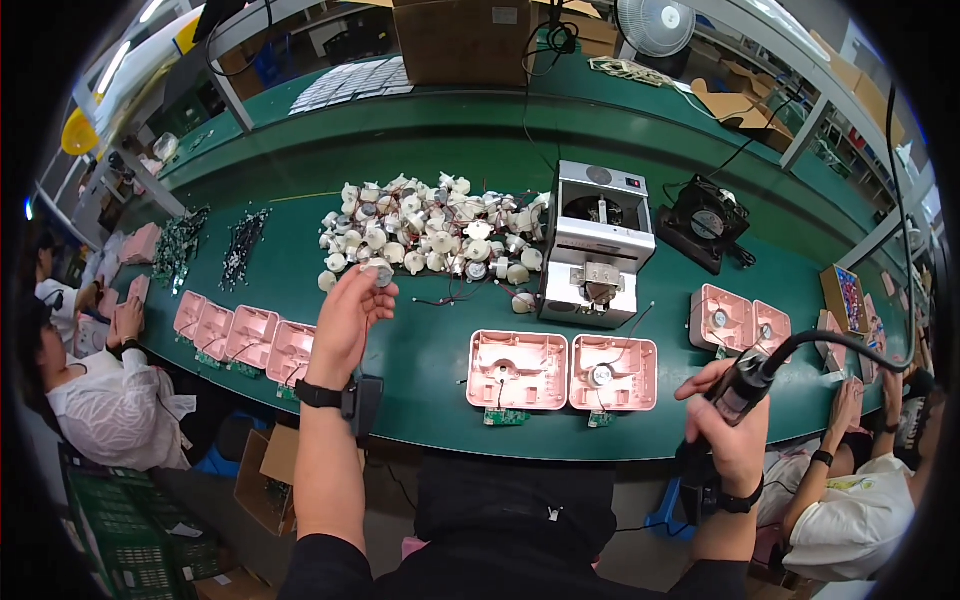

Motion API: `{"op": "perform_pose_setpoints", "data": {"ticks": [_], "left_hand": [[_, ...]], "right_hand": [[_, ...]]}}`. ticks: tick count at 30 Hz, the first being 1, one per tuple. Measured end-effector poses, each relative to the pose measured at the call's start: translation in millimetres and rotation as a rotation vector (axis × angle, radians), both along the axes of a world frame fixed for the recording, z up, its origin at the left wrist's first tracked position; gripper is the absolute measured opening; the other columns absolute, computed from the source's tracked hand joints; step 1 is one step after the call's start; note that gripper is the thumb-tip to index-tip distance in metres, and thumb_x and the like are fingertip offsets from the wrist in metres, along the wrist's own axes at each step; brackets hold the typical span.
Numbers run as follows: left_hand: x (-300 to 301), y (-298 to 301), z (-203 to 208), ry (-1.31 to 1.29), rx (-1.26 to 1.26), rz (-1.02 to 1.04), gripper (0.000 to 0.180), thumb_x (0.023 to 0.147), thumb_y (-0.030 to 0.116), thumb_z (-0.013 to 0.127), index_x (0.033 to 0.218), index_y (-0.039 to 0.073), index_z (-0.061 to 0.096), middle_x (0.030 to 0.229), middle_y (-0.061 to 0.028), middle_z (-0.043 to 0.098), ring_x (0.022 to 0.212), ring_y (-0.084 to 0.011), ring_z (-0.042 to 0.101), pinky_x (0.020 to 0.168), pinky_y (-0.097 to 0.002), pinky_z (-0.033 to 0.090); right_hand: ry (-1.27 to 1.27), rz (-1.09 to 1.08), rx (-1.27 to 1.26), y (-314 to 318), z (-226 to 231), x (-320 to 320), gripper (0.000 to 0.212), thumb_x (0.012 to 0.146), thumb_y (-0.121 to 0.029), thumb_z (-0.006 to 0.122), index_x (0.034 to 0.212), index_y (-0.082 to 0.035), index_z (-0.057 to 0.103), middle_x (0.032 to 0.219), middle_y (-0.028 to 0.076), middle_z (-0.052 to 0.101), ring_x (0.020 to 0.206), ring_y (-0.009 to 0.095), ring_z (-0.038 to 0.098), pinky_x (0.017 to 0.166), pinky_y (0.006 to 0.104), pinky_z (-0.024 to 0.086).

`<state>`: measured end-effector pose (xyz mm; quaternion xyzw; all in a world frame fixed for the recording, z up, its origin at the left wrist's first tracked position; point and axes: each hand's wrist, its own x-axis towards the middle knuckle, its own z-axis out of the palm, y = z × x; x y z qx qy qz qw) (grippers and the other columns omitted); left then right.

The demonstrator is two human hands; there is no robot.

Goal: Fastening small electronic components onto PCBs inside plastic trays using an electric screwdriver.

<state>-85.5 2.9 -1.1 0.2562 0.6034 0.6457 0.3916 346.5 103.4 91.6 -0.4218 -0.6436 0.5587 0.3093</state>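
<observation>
Driver (744, 384) in right hand (738, 440), disc (379, 270) in left (345, 315)

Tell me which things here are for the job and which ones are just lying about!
Probably for the job:
small round part, in the left hand
corded black tool, in the right hand
two open pink cases in front
pile of whitish round parts

Probably just lying about:
big cardboard box at the back
green crate, lower left
</observation>
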Motion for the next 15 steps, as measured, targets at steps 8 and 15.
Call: {"op": "perform_pose_setpoints", "data": {"ticks": [8, 15], "left_hand": [[49, -24, 9, -0.247, 0.157, -0.202, 0.037, 0.101, 0.013, 0.054, 0.136, 0.004, 0.047, 0.107, -0.0101, 0.062, 0.092, -0.0167, 0.063, 0.076, -0.0305, 0.054], [81, -48, 14, -0.251, 0.116, -0.306, 0.045, 0.100, 0.010, 0.053, 0.143, 0.003, 0.041, 0.113, -0.0123, 0.061, 0.100, -0.0196, 0.064, 0.087, -0.0321, 0.054]], "right_hand": [[0.733, 0.051, 0.311, 32, 26, -74, 0.016, 0.094, -0.013, 0.059, 0.104, -0.006, 0.048, 0.072, 0.005, 0.049, 0.052, 0.015, 0.048, 0.050, 0.0294, 0.044], [0.529, -0.016, 0.484, 78, 38, -138, 0.015, 0.093, -0.015, 0.063, 0.095, -0.002, 0.056, 0.067, 0.004, 0.054, 0.053, 0.015, 0.054, 0.051, 0.0289, 0.045]]}}
